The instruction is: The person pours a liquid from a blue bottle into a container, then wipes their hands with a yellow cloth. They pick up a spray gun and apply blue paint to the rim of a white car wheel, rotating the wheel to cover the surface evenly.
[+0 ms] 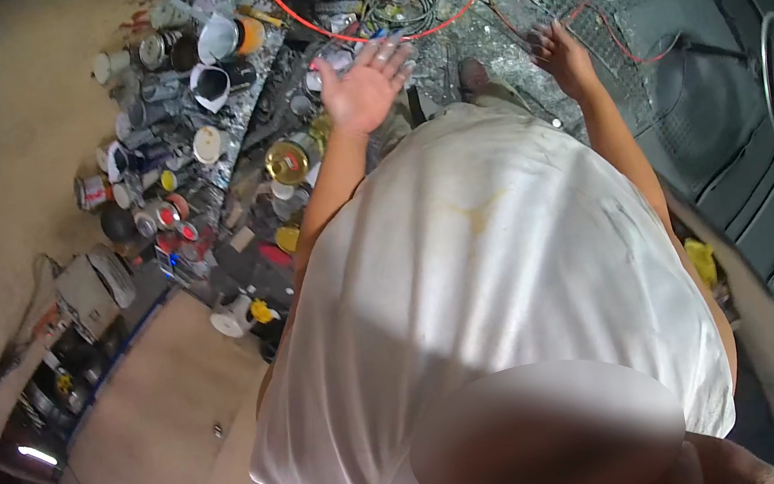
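Our left hand (359, 100) spreads open near the red hose (297, 19); our right hand (567, 63), apart, curls, its hold we cannot tell. Cans (286, 162) crowd our left; a coiled cable (426, 3) lies beyond.

Spread left hand (362, 94), right hand (566, 59), red hose (313, 27), cans (286, 163)

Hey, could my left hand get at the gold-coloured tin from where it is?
Probably yes: your left hand looks open and empty, and the gold-coloured tin, left of that forearm, has nothing visible over its top. Its depth below is hard to judge.
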